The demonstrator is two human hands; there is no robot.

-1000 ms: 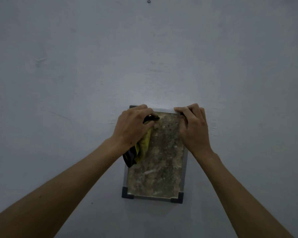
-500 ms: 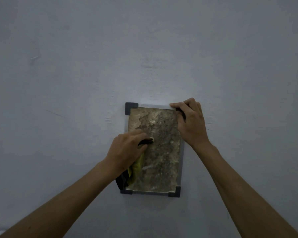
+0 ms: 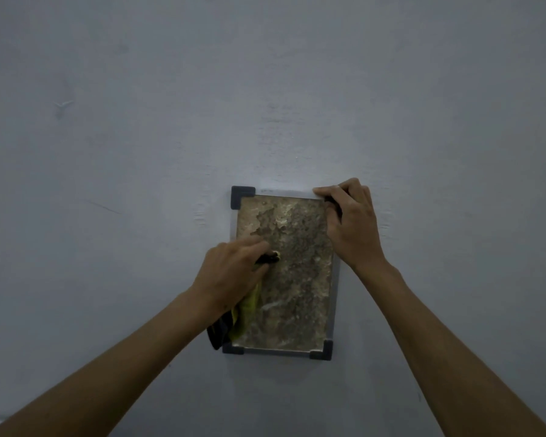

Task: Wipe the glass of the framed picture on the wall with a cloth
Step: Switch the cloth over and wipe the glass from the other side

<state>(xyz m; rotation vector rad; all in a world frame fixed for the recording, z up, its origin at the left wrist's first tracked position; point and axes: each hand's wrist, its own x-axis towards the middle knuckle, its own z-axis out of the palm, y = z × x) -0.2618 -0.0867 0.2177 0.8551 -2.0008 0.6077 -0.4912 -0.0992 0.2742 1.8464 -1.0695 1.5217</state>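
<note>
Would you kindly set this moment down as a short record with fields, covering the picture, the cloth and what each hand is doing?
setting: framed picture against a plain grey wall
frame: pale edges, dark corner pieces; top right corner hidden by a hand
left hand: pressing a cloth on the glass, left of middle
cloth: yellow and black, trailing down past the lower left corner
right hand: grip on the frame's top right corner
glass: mottled brown picture behind it
</note>
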